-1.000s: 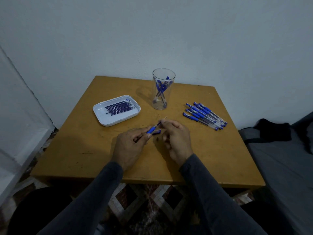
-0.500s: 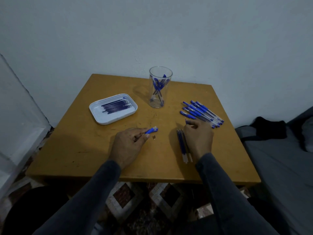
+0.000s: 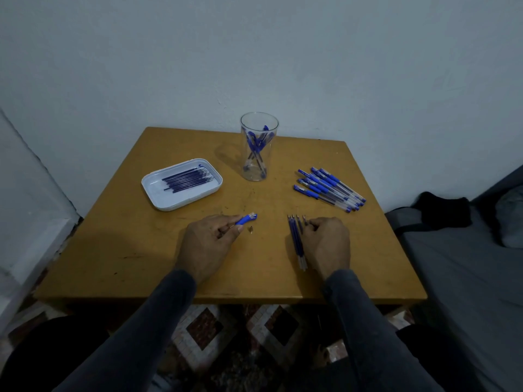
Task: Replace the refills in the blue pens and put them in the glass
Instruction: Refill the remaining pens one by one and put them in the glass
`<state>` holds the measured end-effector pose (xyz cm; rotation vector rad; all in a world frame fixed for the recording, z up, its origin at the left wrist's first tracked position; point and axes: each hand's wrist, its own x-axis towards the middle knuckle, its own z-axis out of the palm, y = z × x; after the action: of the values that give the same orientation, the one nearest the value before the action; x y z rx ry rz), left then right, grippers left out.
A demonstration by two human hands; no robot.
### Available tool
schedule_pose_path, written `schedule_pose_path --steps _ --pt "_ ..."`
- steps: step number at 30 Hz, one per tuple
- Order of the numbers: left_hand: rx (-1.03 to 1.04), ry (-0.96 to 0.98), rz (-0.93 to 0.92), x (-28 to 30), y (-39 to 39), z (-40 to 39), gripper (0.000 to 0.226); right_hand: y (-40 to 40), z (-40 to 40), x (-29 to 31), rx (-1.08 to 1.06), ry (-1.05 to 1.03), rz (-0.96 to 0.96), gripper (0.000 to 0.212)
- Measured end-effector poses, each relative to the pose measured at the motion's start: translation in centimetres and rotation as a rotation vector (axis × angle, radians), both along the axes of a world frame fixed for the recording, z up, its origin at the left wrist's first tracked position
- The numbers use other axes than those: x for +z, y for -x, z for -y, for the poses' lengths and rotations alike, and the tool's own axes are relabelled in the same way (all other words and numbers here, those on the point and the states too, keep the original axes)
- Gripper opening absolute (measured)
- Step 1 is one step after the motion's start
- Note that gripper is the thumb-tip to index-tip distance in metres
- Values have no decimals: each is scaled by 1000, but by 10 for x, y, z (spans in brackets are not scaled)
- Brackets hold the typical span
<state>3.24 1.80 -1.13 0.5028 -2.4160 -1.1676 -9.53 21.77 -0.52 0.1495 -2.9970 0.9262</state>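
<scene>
head view: left hand [image 3: 203, 244] fingers pinch blue-gripped pen barrel [image 3: 246, 219]; right hand [image 3: 325, 244] curls over used refills [image 3: 295, 239].

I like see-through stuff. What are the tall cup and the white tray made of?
The cup looks like clear glass or plastic: the pens inside show through its wall. The tray looks like smooth white plastic, with rounded corners and a soft sheen. Neither is certain.

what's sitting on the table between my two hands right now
In the head view, a small dark pen tip piece lies near the left hand, and loose refills lie beside the right hand; otherwise bare table.
</scene>
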Motion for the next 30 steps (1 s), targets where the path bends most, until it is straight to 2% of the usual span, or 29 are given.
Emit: schedule_pose_path --steps 4,7,12,17,30 --pt "-12 8 -12 -1 0 -1 35 0 -3 4 22 26 74 20" --pt "-8 6 -20 -1 0 -1 34 2 -1 7 21 22 158 25" --pt "-10 6 -22 -2 0 0 34 0 0 4 44 -4 59 27" --pt "-13 19 -17 -2 0 0 35 1 2 5 39 -2 105 28" --pt "-15 28 -42 -2 0 0 33 0 0 7 31 24 65 24"
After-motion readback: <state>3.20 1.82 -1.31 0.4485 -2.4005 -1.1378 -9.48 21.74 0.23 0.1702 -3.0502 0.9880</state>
